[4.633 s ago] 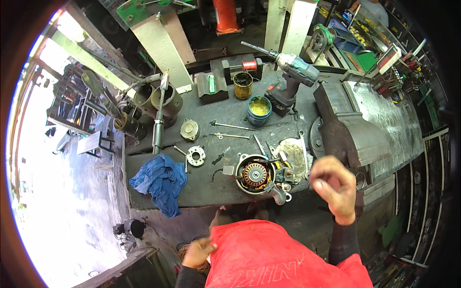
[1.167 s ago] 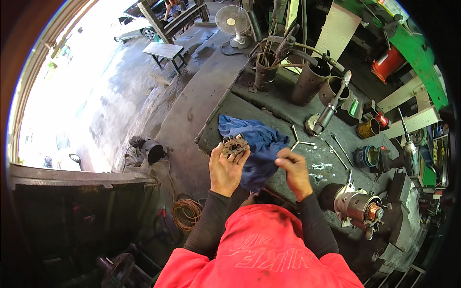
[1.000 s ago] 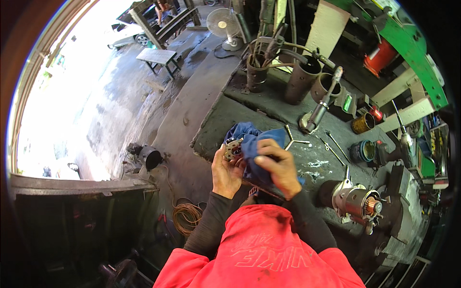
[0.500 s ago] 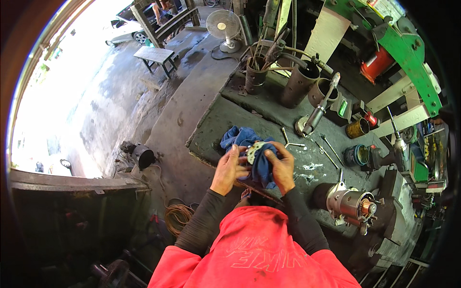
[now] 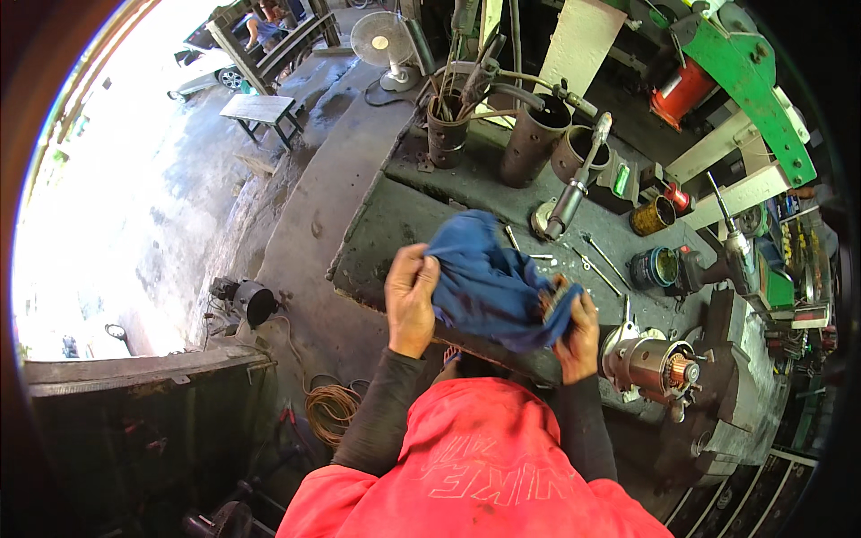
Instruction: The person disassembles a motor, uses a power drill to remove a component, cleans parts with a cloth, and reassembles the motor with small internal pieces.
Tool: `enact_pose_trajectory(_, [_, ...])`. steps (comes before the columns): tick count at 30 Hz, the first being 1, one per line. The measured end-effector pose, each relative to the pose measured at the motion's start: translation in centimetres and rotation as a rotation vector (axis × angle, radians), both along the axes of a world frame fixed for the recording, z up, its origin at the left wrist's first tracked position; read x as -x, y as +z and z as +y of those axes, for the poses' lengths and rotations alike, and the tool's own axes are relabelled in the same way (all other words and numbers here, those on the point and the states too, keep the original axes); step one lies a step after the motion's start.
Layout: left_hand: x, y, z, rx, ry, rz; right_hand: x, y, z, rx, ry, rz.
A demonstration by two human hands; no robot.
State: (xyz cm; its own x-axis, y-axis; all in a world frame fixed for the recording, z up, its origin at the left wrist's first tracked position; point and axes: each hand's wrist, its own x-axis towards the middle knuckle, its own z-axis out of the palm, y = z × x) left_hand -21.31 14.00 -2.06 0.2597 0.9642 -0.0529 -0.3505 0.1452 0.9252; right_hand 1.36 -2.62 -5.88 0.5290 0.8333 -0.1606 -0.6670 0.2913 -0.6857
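A blue cloth point(image 5: 484, 278) is spread between my two hands over the near edge of the dark workbench. My left hand point(image 5: 413, 300) pinches its left edge between thumb and fingers. At the cloth's lower right corner, my right hand point(image 5: 578, 341) has its fingers closed on the fabric. A brownish patch point(image 5: 549, 305) shows by the right fingers; I cannot tell whether it is a stain or a part behind the cloth. Beyond the cloth lie a three-armed wrench point(image 5: 513, 240), partly covered, and long-handled tools point(image 5: 601, 273).
A motor-like unit with a copper end point(image 5: 655, 368) sits on the bench to the right. Metal cans point(image 5: 535, 148) with tools stand at the back, near an upright air tool point(image 5: 574, 197). A grease tub point(image 5: 655, 266) is farther right. Coiled hose point(image 5: 332, 412) lies on the floor.
The bunched cloth has been opened out and my hands have moved apart. The pale round part held between them before no longer shows clearly. The view has shifted slightly.
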Motion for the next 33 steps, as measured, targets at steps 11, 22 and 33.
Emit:
enact_pose_trajectory(11, [-3.1, -5.9, -7.5, 0.664, -0.693, -0.511, 0.1, 4.4, -1.4, 0.356, 0.233, -0.900])
enact_pose_trajectory(22, [-4.4, -6.1, -7.3, 0.903, -0.437, -0.488, 3.5, -0.5, -2.5, 0.496, -0.091, -1.277])
enact_pose_trajectory(33, [-6.1, -5.7, -8.0, 0.530, -0.166, -0.050, 4.5, 1.2, -0.9, 0.378, -0.264, -1.395])
